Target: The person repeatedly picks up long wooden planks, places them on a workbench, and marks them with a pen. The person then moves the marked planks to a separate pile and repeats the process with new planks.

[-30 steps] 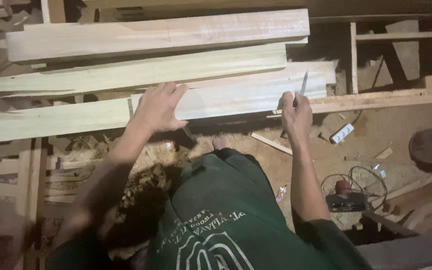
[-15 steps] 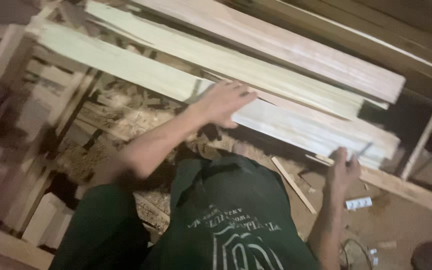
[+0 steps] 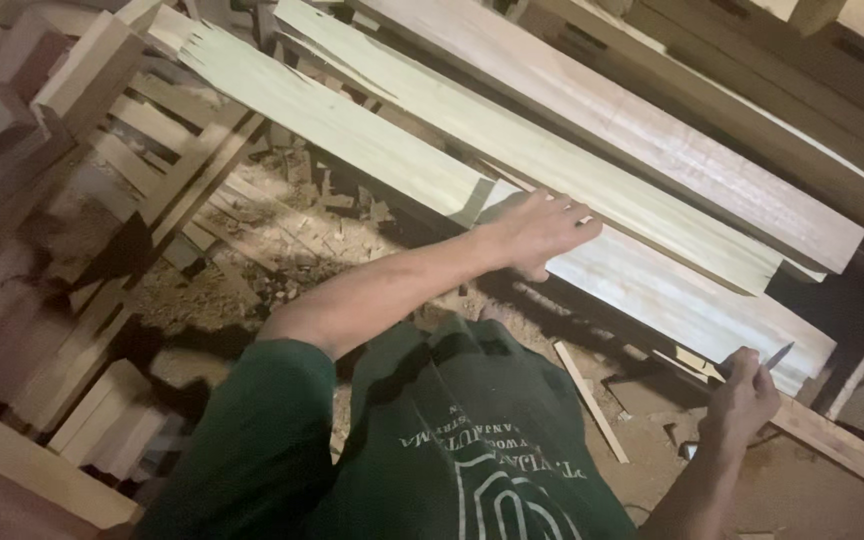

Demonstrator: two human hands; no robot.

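A person's left hand [image 3: 540,232] lies spread flat on a pale wooden plank [image 3: 652,290] among stacked boards, while the right hand [image 3: 742,400] pinches a pencil [image 3: 777,356] near the plank's end.

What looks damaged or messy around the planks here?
The far ends of the pale planks at upper left are jagged and splintered, not cut square. Wood scraps and sawdust litter the floor beneath. The left hand rests flat on a plank; the right hand holds a pencil.

Left hand [image 3: 540,232] flat, fingers spread (arm outstretched), right hand [image 3: 742,398] fisted
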